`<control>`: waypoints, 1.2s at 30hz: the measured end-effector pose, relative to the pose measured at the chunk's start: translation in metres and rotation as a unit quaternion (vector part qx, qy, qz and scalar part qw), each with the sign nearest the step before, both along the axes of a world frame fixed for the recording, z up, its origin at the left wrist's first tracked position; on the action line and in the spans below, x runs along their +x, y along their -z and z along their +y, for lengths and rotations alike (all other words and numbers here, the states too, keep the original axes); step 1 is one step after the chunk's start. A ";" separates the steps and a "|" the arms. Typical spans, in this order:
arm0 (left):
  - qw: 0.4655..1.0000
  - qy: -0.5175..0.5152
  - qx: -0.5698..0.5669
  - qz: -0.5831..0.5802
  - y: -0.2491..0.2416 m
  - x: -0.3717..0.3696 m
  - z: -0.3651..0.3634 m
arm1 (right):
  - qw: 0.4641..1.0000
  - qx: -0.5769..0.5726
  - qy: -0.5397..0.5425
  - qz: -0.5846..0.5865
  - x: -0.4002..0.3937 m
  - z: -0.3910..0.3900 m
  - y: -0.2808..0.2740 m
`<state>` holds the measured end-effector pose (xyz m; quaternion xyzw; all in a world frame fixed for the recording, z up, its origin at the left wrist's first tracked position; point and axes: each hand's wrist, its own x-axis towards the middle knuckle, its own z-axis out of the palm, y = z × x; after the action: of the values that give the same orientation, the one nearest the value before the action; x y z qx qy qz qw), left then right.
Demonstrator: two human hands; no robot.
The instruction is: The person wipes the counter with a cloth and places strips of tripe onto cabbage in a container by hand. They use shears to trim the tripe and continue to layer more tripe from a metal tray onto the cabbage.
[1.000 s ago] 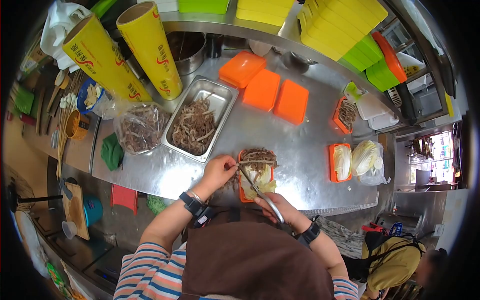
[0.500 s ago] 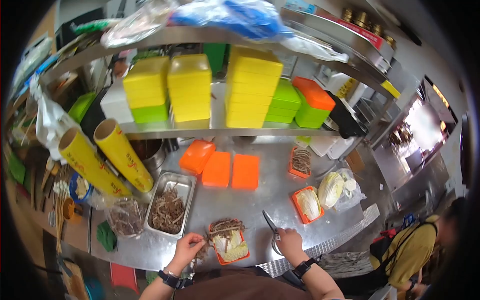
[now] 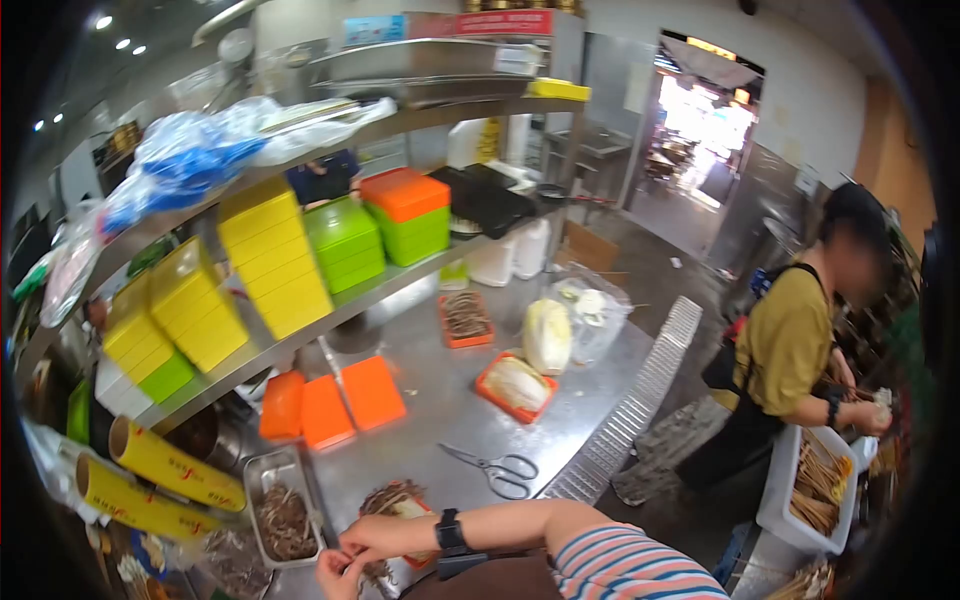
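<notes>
My left hand (image 3: pixel 340 574) and my right hand (image 3: pixel 388 537) meet low in the view, fingertips pinched together. What lies between the fingers is hidden. Brown strips (image 3: pixel 376 571) show just below my right hand. Partly behind that hand is an orange box with pale cabbage (image 3: pixel 411 507) and a heap of brown shreds (image 3: pixel 392 494). To the left stands a metal pan (image 3: pixel 318 538) with more brown strips inside. A pair of scissors (image 3: pixel 492 467) lies on the steel table, apart from both hands, blades pointing up and left.
Three orange boxes (image 3: pixel 373 390) stand in a row. Farther right are an orange box of cabbage (image 3: pixel 516 388), a whole cabbage (image 3: pixel 547 337) and a box of brown strips (image 3: pixel 466 318). Yellow boxes (image 3: pixel 275 255) fill the shelf. A person (image 3: pixel 790 340) works at right beside a white bin (image 3: pixel 808 490).
My right hand has let go of the scissors and come over to my left hand. The view has turned to the right, so the table appears shifted left.
</notes>
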<state>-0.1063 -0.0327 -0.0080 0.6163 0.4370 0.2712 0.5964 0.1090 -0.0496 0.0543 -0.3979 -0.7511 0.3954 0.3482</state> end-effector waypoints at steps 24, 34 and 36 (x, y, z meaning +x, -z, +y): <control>0.990 0.143 0.010 0.009 -0.043 0.022 0.002 | 0.922 -0.250 0.283 0.079 0.102 -0.063 -0.018; 0.998 -0.016 -0.044 -0.052 0.012 0.049 0.017 | 0.896 -0.233 0.339 0.168 0.108 -0.033 0.075; 0.999 -0.015 -0.034 -0.025 0.019 0.052 0.019 | 0.892 -0.226 0.358 0.158 0.101 -0.032 0.085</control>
<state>-0.0539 -0.0139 -0.0266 0.5822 0.4397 0.2807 0.6237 0.2103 -0.0814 -0.0312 -0.6396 -0.3836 0.4607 0.4812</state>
